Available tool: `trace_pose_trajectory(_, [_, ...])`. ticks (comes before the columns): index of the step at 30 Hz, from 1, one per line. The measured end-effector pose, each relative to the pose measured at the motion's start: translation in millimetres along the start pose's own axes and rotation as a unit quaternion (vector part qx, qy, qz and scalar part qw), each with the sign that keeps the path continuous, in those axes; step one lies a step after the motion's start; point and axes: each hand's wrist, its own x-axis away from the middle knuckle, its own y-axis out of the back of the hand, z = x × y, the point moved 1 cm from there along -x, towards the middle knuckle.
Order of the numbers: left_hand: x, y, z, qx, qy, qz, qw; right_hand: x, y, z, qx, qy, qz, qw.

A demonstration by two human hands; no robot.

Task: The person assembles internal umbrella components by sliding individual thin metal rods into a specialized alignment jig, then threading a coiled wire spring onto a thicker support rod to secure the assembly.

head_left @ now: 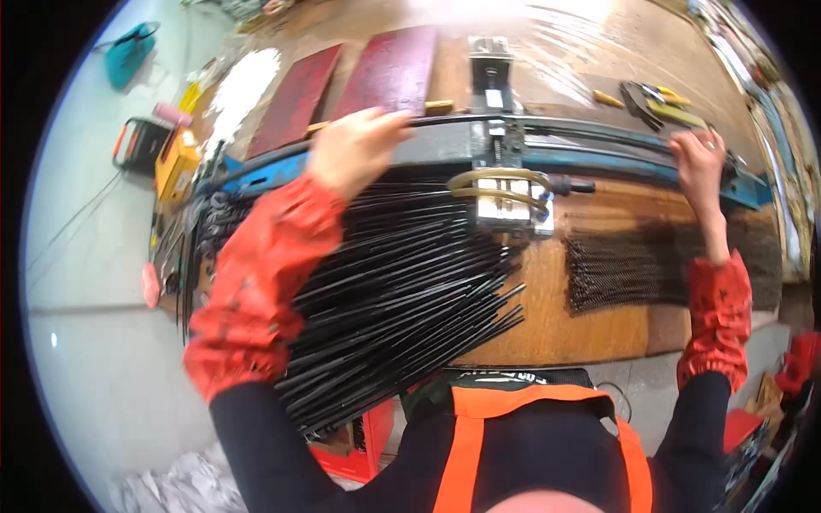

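A long blue and grey bench fixture (581, 160) lies across the table, with a metal clamp unit (500, 141) at its middle. My left hand (359, 152) is closed over a thin black rod (445, 120) along the fixture's far edge, left of the clamp. At the right end, my right hand (699, 162) has its fingers pinched together over the fixture; what they grip is hidden. A yellowish hose (500, 176) loops over the clamp's near side. Below my left forearm spreads a large pile of black rods (393, 291).
A bundle of dark twisted-looking rods (629, 269) lies at the near right. Two dark red boards (389, 68) rest at the far left, with pliers (641, 103) at the far right. A yellow box (177, 164) stands beyond the left edge.
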Motion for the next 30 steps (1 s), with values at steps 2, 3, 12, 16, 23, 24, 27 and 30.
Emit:
trace_pose_trajectory(2, [-26.6,-28.7,-13.4,0.046,-0.038,-0.015,0.998,5.9,0.3,-12.4,-0.019,-0.015,0.018,1.0])
trace_pose_trajectory(3, [-33.6,-35.2,-14.9,0.035,-0.041,-0.016,0.998,6.8,-0.5,-16.1,-0.046,-0.025,0.008,0.999])
trace_pose_trajectory(12, [-32.2,-51.3,-10.8,0.076,0.01,0.008,0.997,20.5,-33.3,-35.1,-0.111,-0.02,-0.023,0.993])
trace_pose_trajectory(16, [-34.9,-57.0,-14.7,0.123,0.05,-0.016,0.991,23.2,-34.7,-34.5,-0.12,-0.04,-0.033,0.991])
trace_pose_trajectory(23, [-31.8,-53.8,-14.8,0.137,0.05,-0.031,0.989,22.9,-32.1,-26.6,-0.141,-0.079,-0.037,0.986])
trace_pose_trajectory(24, [-31.8,-54.2,-14.7,0.131,0.044,-0.031,0.99,23.6,-32.6,-26.0,-0.138,-0.073,-0.037,0.987])
trace_pose_trajectory(27, [-32.1,-57.3,-13.9,0.105,-0.001,-0.052,0.993,23.8,-31.6,-25.7,-0.141,-0.08,-0.044,0.986])
trace_pose_trajectory(30, [-31.1,-60.1,-11.1,0.085,-0.024,-0.086,0.992,18.1,-24.3,-20.3,-0.132,-0.078,-0.042,0.987])
